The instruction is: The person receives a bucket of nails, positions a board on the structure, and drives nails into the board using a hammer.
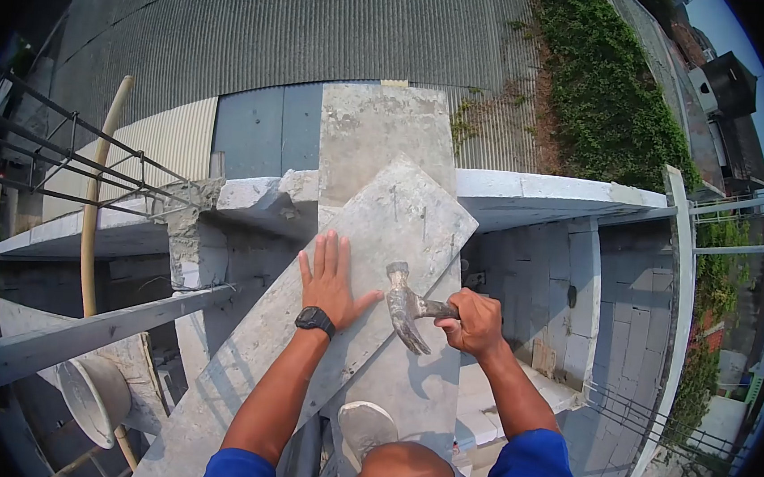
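My left hand (331,287) lies flat, fingers spread, on a grey, cement-stained board (402,206) that runs diagonally across the view. My right hand (476,324) is wrapped round the handle of a claw hammer (406,305). The worn metal head hangs above the boards, a short way right of my left thumb, with its claw turned down toward me. Beneath the diagonal board is another grey board (382,117) that reaches straight out ahead. The hammer's shadow falls on this lower board. A shoe (369,430) rests on it near my knee.
White block walls (565,192) run left and right, with deep drops beside the boards. Steel rebar (75,147) and a bamboo pole (97,207) stand at left. A white bucket (93,400) sits lower left. Corrugated roofing (327,28) lies beyond; a wooden post (676,289) rises at right.
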Tool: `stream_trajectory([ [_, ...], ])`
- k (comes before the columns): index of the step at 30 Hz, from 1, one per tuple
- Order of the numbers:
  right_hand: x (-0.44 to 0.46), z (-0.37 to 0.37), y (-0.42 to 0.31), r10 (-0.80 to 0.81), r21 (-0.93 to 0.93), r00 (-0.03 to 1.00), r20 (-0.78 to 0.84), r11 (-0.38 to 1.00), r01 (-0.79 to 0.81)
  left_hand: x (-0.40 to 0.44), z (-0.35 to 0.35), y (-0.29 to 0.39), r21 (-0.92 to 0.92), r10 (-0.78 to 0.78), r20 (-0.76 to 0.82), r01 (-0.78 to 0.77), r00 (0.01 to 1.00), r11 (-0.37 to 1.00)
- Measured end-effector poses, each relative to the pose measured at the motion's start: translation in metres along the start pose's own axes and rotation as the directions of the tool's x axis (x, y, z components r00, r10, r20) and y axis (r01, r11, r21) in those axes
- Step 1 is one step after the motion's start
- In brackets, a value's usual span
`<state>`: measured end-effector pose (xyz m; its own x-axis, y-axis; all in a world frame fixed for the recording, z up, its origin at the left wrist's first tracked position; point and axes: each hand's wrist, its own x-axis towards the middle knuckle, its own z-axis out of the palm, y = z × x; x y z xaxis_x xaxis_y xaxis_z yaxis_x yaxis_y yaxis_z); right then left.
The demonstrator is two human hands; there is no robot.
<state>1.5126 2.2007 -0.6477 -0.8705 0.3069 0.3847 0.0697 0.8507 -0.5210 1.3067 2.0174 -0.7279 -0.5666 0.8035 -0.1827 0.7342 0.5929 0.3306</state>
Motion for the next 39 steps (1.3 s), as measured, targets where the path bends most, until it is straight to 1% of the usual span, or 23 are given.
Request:
stream_trajectory([
  [1,0.002,0.0,0.003,-0.066,0.019,0.998,-0.018,0.998,0.067,-0.001,-0.001,0.0,0.024,-0.006,0.003,0.006,1.0,1.0],
  [3,0.009,-0.001,0.018,-0.201,0.054,0.977,-0.064,0.977,0.205,0.001,-0.001,-0.001,-0.032,-0.006,-0.032,0.005,0.999,0.999],
  [4,0.004,0.001,0.042,-0.121,-0.008,0.992,0.028,0.993,0.122,-0.001,0.0,-0.001,-0.06,-0.001,-0.041,-0.001,0.999,0.998],
  [5,-0.01,0.018,0.068,0.2,-0.216,0.976,0.088,0.96,-0.178,-0.004,0.001,0.0,-0.046,0.001,-0.02,-0.002,1.0,0.999],
  [7,-0.005,0.016,0.07,0.397,-0.346,0.908,0.133,0.877,-0.333,0.0,-0.002,-0.001,-0.018,-0.001,0.002,0.001,1.0,1.0],
  [8,-0.002,0.02,0.07,0.305,-0.267,0.946,0.107,0.926,-0.268,0.008,-0.003,-0.004,-0.017,0.005,-0.018,-0.006,1.0,1.0],
  [10,-0.015,0.016,0.041,0.156,-0.103,0.985,0.076,0.984,-0.148,-0.002,0.0,-0.003,-0.031,0.006,-0.002,-0.006,1.0,1.0],
  [13,-0.004,0.01,0.024,0.086,-0.095,0.99,0.114,0.993,-0.075,0.0,0.0,-0.003,0.011,-0.005,0.018,0.005,1.0,1.0],
  [17,0.039,-0.004,0.024,0.091,-0.109,0.994,0.054,0.99,-0.084,0.0,-0.003,-0.002,-0.033,-0.013,0.027,0.014,1.0,0.999],
  [19,0.065,-0.017,0.02,-0.043,-0.032,0.999,0.016,0.999,0.044,-0.001,-0.002,-0.002,-0.039,-0.012,0.024,0.012,1.0,0.999],
  [21,0.088,-0.024,0.015,-0.169,0.052,0.986,-0.019,0.984,0.169,0.0,-0.004,-0.001,-0.017,-0.019,0.056,0.02,0.998,1.0],
  [22,0.094,-0.022,0.021,-0.185,0.071,0.983,0.022,0.981,0.183,0.001,-0.005,-0.002,-0.003,-0.024,0.071,0.024,0.997,1.0],
  [23,0.096,-0.013,0.036,-0.044,-0.057,0.989,0.138,0.997,0.052,0.001,-0.005,-0.003,-0.02,-0.022,0.05,0.023,0.998,1.0],
  [24,0.094,0.0,0.058,0.115,-0.198,0.965,0.234,0.978,-0.069,-0.001,-0.003,-0.004,-0.038,-0.017,0.035,0.018,0.999,0.999],
  [25,0.094,0.009,0.075,0.278,-0.349,0.912,0.302,0.922,-0.166,-0.001,-0.001,-0.003,-0.058,-0.012,0.014,0.013,1.0,0.998],
  [26,0.097,0.014,0.081,0.403,-0.358,0.876,0.264,0.884,-0.3,-0.003,-0.001,-0.001,-0.059,-0.014,0.027,0.015,1.0,0.998],
  [29,0.089,0.004,0.062,0.223,-0.265,0.953,0.203,0.95,-0.166,-0.006,-0.002,-0.003,-0.047,-0.03,0.039,0.032,0.999,0.998],
  [30,0.083,-0.001,0.054,0.193,-0.213,0.945,0.264,0.967,-0.138,-0.008,-0.002,-0.002,-0.046,-0.027,0.038,0.029,0.999,0.999],
  [32,0.079,-0.009,0.038,-0.012,-0.159,0.978,0.21,0.986,0.047,-0.001,-0.004,-0.001,-0.035,-0.011,0.028,0.012,1.0,0.999],
  [34,0.083,-0.012,0.027,-0.212,-0.08,0.967,0.14,0.971,0.224,-0.001,-0.005,-0.002,-0.027,-0.018,0.048,0.02,0.999,0.999],
  [37,0.095,-0.008,0.04,-0.283,-0.017,0.953,0.105,0.958,0.286,-0.001,-0.003,-0.002,-0.023,-0.019,0.037,0.02,0.999,1.0],
  [38,0.097,-0.005,0.048,-0.121,-0.103,0.973,0.196,0.984,0.143,-0.003,-0.002,-0.002,-0.033,-0.016,0.036,0.018,0.999,0.999],
  [39,0.102,0.003,0.06,0.045,-0.2,0.963,0.267,0.98,0.01,-0.002,-0.002,-0.003,-0.042,-0.014,0.029,0.016,0.999,0.999],
])
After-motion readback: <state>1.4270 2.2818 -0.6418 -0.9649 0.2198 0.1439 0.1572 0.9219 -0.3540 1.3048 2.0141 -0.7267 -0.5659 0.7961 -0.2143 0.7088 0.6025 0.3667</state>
